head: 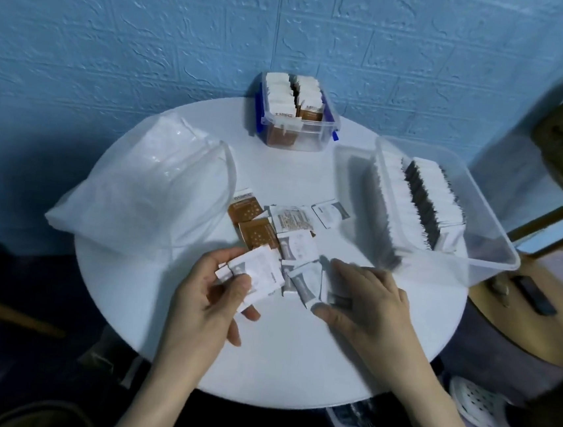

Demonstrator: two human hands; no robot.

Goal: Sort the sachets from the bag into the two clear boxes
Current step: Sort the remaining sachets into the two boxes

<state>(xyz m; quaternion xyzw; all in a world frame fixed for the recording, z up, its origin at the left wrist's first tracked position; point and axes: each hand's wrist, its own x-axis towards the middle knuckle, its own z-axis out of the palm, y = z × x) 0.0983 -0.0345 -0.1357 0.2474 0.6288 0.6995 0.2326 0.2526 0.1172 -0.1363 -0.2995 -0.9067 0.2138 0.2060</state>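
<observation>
Head view. Nearest the camera, the left hand [212, 296] pinches a small stack of grey-and-white sachets [256, 274] between thumb and fingers, held just above the tabletop [146, 320]. To its right, the right hand [364, 304] lies with fingers straight, pressing flat on loose grey sachets [304, 281] at the near edge of a mixed pile. Beyond them lie brown sachets [255, 224] and one sachet turned print-side up [291, 219], beside the slack white bag [145, 183] at left.

The small clear box [296, 111] at the far edge holds upright brown-and-white sachets; the large clear box [445, 208] at right holds rows of grey-and-white ones.

Risks, as judged: the pinched stack is fanned and could slip or shed a sachet; a brown sachet may be swept up with grey ones where the pile overlaps; the large box overhangs the tabletop rim and a push could tip it.

Writing: printed text shows on several sachets, but none is legible.
</observation>
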